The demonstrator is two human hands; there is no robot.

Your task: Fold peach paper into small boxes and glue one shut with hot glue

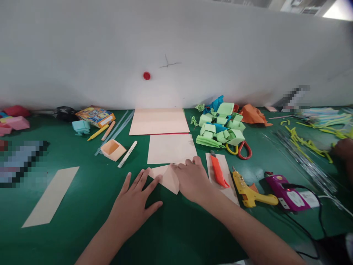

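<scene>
A small peach paper piece (pixel 167 177), folded to a triangle-like shape, lies on the green table (pixel 91 206). My left hand (pixel 135 200) lies flat with fingers spread, its fingertips on the paper's left corner. My right hand (pixel 191 178) presses flat on the paper's right side, fingers stretched forward. Neither hand grips anything. A larger peach sheet (pixel 171 148) lies just beyond the fold, and another peach sheet (pixel 159 121) sits further back by the wall.
An orange box cutter (pixel 218 171) rests on a paper strip right of my right hand. A yellow glue gun (pixel 249 189), a purple glue gun (pixel 286 193), scissors (pixel 242 150), a pile of green folded paper (pixel 222 127), a peach paper box (pixel 113 149) and a peach strip (pixel 51 197) surround the work spot.
</scene>
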